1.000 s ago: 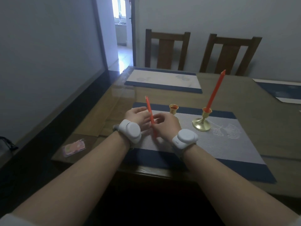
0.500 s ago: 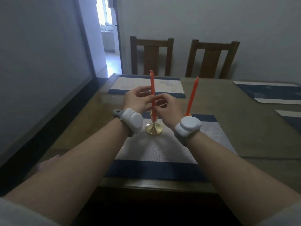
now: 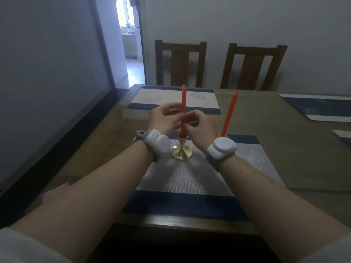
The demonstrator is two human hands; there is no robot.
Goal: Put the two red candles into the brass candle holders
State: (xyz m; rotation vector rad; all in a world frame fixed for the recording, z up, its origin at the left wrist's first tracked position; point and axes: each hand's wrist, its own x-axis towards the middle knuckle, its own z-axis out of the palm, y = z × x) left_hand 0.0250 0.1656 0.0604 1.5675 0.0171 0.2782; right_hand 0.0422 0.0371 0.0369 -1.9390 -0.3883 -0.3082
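One red candle (image 3: 183, 99) stands upright with its foot in the near brass candle holder (image 3: 181, 149) on the grey and blue placemat (image 3: 191, 179). My left hand (image 3: 164, 118) and my right hand (image 3: 199, 125) pinch its middle from either side. The second red candle (image 3: 230, 112) leans slightly in the other brass holder (image 3: 226, 136), whose rim just shows behind my right wrist; the rest of that holder is hidden.
The wooden table (image 3: 296, 149) carries more placemats at the far side (image 3: 152, 97) and at the right (image 3: 319, 107). Two wooden chairs (image 3: 180, 65) stand behind it. A wall runs close along the left, with a doorway (image 3: 131, 44) beyond.
A second ago both hands held the candle low, short of the empty holder. They lifted it upright and set its foot in the holder. In the last half second little moved.
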